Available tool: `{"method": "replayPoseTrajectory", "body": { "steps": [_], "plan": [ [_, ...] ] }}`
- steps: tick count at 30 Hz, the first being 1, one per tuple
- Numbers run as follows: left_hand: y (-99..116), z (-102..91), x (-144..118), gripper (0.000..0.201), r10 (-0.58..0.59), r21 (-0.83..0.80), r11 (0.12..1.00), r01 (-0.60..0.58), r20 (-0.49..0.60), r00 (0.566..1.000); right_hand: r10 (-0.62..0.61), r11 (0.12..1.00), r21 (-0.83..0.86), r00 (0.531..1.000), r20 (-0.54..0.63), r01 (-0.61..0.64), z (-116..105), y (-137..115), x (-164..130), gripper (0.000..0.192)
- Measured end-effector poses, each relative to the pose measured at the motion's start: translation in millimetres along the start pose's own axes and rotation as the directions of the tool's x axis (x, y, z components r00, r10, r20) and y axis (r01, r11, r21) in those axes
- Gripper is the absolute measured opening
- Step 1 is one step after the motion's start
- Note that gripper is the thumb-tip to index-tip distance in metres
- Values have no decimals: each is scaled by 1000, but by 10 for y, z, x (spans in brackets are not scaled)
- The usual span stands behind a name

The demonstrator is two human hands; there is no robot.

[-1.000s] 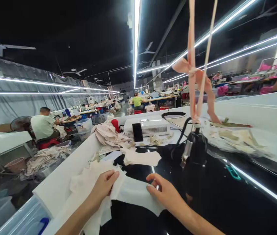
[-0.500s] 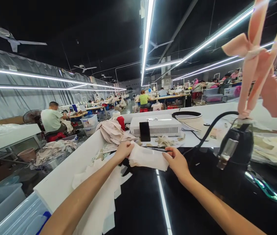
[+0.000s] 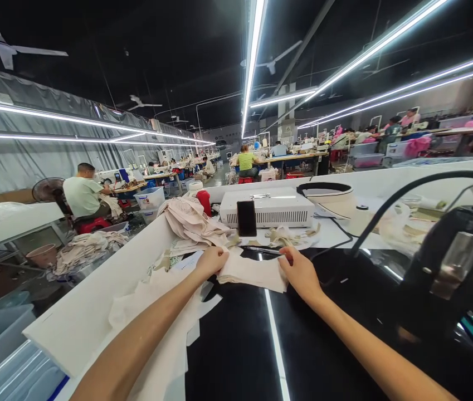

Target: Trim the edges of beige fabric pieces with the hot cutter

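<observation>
I am gripping a pale fabric piece [image 3: 253, 273] with both hands, my left hand [image 3: 212, 260] clamping its left edge and my right hand [image 3: 298, 272] pinching its right edge. The piece is lying flat on the glossy black desk [image 3: 236, 345], just beyond a stack of similar cut pieces [image 3: 165, 323]. A white box machine [image 3: 276, 209] with a phone [image 3: 247, 218] leaning against it is sitting farther back.

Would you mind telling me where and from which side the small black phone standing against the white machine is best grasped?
Grip the black phone by its two long side edges near the top, coming from the front and above. It stands upright and leans back on the white machine, so its back is blocked, while fabric scraps crowd its foot.
</observation>
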State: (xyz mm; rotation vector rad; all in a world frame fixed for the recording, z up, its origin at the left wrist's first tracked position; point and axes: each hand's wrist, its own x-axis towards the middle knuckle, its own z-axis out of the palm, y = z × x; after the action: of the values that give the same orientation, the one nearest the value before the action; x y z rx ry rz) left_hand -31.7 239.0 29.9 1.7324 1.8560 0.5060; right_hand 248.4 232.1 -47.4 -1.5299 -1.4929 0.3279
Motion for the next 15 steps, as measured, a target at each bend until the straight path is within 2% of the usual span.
{"method": "replayPoseTrajectory", "body": {
  "steps": [4,8,12,15],
  "plan": [
    [-27,-2,-55,35,36,49,998,-35,-18,999,-34,999,-18,999,32,35,-49,-71,-59,31],
    [2,-50,-157,34,107,144,985,-92,-103,989,-71,997,-2,997,16,71,-130,-228,-171,32],
    [86,-156,-331,34,205,283,947,-152,-168,964,-114,989,101,992,53,108,-240,-530,-343,23],
    [95,-328,-510,32,246,369,914,-172,-164,955,-147,963,247,976,159,105,-343,-866,-587,15]
  ]
}}
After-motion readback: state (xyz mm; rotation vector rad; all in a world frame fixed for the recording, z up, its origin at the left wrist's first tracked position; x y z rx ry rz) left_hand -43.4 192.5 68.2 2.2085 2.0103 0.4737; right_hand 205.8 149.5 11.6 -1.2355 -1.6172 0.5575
